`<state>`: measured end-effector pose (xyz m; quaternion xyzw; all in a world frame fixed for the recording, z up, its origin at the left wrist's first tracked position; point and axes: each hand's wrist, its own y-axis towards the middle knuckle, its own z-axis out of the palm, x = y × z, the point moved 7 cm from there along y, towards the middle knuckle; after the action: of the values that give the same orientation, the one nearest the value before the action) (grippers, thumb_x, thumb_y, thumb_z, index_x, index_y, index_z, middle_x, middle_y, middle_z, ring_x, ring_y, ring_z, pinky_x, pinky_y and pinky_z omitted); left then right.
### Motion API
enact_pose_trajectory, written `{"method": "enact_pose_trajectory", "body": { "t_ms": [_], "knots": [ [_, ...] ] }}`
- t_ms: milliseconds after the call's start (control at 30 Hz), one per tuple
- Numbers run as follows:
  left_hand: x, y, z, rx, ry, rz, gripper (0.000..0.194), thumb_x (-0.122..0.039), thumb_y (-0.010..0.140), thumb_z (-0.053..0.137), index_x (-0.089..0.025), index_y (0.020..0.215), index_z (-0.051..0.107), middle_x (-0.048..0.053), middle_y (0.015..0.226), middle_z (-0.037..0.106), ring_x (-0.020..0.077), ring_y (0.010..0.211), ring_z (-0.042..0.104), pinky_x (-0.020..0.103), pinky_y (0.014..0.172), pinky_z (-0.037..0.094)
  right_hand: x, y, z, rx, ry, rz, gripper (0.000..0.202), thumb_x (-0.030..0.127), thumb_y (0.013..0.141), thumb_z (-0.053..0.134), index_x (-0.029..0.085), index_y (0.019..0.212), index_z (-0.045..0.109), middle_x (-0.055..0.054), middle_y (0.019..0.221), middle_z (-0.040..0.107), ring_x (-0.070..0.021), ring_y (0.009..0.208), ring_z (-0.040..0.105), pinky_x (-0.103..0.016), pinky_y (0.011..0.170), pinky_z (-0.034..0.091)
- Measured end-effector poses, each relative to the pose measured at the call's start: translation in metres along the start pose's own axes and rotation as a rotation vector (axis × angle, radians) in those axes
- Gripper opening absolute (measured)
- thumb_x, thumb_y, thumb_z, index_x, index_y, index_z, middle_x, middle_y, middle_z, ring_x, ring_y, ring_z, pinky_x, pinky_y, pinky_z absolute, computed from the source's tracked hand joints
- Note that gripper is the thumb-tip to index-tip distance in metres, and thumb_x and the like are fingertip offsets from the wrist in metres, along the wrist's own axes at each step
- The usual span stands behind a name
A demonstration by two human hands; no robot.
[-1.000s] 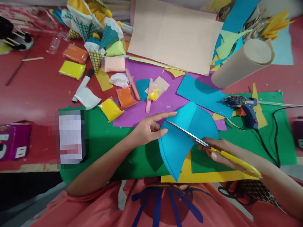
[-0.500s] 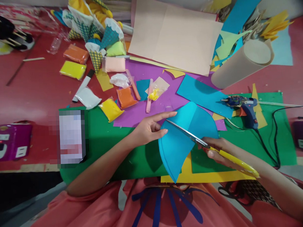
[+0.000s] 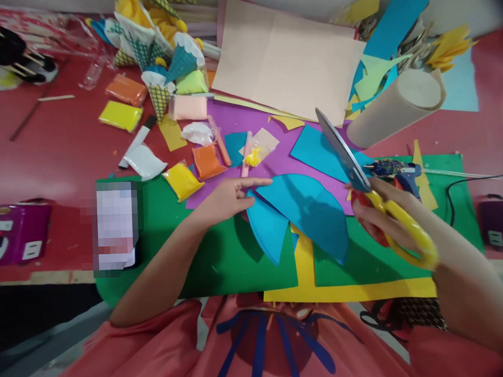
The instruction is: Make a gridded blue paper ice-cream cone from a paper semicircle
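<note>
Cutting stage, judged well along: blue paper is lying as two parted shapes, a larger piece (image 3: 318, 202) and a smaller piece (image 3: 267, 226). Both are resting over a green sheet (image 3: 221, 261) on the counter (image 3: 68, 151), just beside the left grip and between the two hands. Their upper ends are meeting near the left fingertips; their lower ends are spreading apart.

Left hand (image 3: 225, 203): index fingertip is resting at the larger piece, thumb at the smaller. Whether this grip is pinching or merely steadying, cannot tell; the undersides are hidden.

Right hand (image 3: 382, 208): its grip is closing around the yellow handles of the scissors (image 3: 343, 149). The blades are pointing up and away, well clear of both pieces, so no cut is being made.

Remaining work: no joining is showing, and the glue gun (image 3: 401, 169) is lying just beyond the right grip, unheld. A spare blue sheet (image 3: 316, 150) is lying beyond the pieces, between the grips. The smaller piece is showing a doubled outer edge; number of layers, cannot tell. Whether either outline is needing further trimming is also remaining unclear.
</note>
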<state>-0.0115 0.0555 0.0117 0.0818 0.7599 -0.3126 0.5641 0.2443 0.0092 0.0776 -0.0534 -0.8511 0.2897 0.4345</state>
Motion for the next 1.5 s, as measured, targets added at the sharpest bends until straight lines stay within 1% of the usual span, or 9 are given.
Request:
{"method": "enact_pose_trajectory", "body": {
  "t_ms": [400,600,733,867,967,1033,1167,1367,1500],
  "knots": [
    [-0.003,0.003,0.008,0.079,0.104,0.049,0.050,-0.013,0.072,0.056,-0.020,0.119,0.069,0.000,0.083,0.067,0.0032,0.049,0.032,0.016,0.046,0.027,0.083,0.177,-0.001,-0.467,-0.672,-0.239,0.044,0.017,0.090,0.049,0.004,0.132,0.045,-0.019,0.117,0.061,-0.0315,0.113,0.060,-0.041,0.092,0.047],
    [0.000,0.004,0.002,0.036,0.088,0.066,0.047,-0.020,0.072,0.054,-0.021,0.116,0.071,0.002,0.098,0.074,0.0076,0.058,0.052,0.017,0.050,0.039,0.086,0.133,0.012,-0.503,-0.757,-0.360,0.039,0.018,0.092,0.048,0.005,0.128,0.054,-0.023,0.131,0.055,-0.0364,0.128,0.047,-0.050,0.105,0.039],
    [-0.004,0.002,-0.008,-0.099,0.015,0.167,0.041,-0.022,0.073,0.057,-0.019,0.111,0.073,0.003,0.104,0.074,0.0159,0.080,0.067,0.022,0.063,0.051,0.072,0.090,0.048,-0.023,-0.415,-0.658,0.029,0.035,0.092,0.053,0.016,0.109,0.066,-0.010,0.109,0.070,-0.0257,0.104,0.064,-0.040,0.090,0.051],
    [-0.011,-0.004,-0.023,-0.323,-0.075,0.377,0.035,-0.018,0.076,0.062,-0.022,0.109,0.073,0.004,0.115,0.072,0.0239,0.115,0.063,0.036,0.097,0.051,0.048,0.081,0.038,0.004,-0.149,-0.626,0.019,0.035,0.085,0.061,0.017,0.083,0.066,-0.001,0.079,0.067,-0.0164,0.074,0.061,-0.029,0.068,0.050],
    [-0.014,-0.007,-0.028,-0.426,-0.084,0.510,0.033,-0.018,0.079,0.064,-0.025,0.110,0.071,0.003,0.127,0.066,0.0249,0.128,0.055,0.039,0.102,0.050,0.045,0.087,-0.011,-0.326,-0.011,-0.605,0.021,0.031,0.085,0.064,0.018,0.069,0.059,0.003,0.062,0.052,-0.0112,0.058,0.051,-0.027,0.060,0.046],
    [-0.014,-0.007,-0.029,-0.455,-0.059,0.553,0.032,-0.017,0.081,0.063,-0.025,0.111,0.069,0.004,0.128,0.065,0.0249,0.128,0.054,0.037,0.096,0.053,0.052,0.074,-0.058,-0.795,0.029,-0.695,0.033,0.033,0.090,0.058,0.019,0.060,0.055,0.003,0.056,0.044,-0.0117,0.058,0.051,-0.029,0.063,0.048],
    [-0.013,-0.008,-0.026,-0.497,0.085,0.541,0.037,-0.017,0.084,0.059,-0.023,0.119,0.062,0.006,0.127,0.064,0.0206,0.113,0.062,0.027,0.078,0.057,0.079,0.049,-0.075,-1.273,-0.249,-0.977,0.035,0.036,0.099,0.043,0.016,0.112,0.068,-0.010,0.111,0.067,-0.0212,0.116,0.060,-0.043,0.108,0.039],
    [-0.010,-0.008,-0.020,-0.555,0.376,0.536,0.054,-0.015,0.088,0.051,-0.023,0.140,0.039,0.011,0.143,0.048,0.0207,0.115,0.059,0.023,0.070,0.057,0.066,0.125,-0.006,-0.683,-0.710,-0.820,0.038,0.029,0.097,0.044,0.031,0.134,0.055,-0.007,0.144,0.052,-0.0322,0.136,0.045,-0.056,0.112,0.037],
    [-0.006,-0.009,-0.024,-0.612,0.423,0.559,0.057,-0.022,0.091,0.052,-0.025,0.144,0.031,0.013,0.147,0.043,0.0257,0.131,0.049,0.029,0.082,0.059,0.051,0.121,0.008,-0.626,-0.556,-0.821,0.047,0.036,0.092,0.055,0.025,0.136,0.048,-0.010,0.153,0.039,-0.0351,0.146,0.027,-0.063,0.115,0.030]
  ]
}}
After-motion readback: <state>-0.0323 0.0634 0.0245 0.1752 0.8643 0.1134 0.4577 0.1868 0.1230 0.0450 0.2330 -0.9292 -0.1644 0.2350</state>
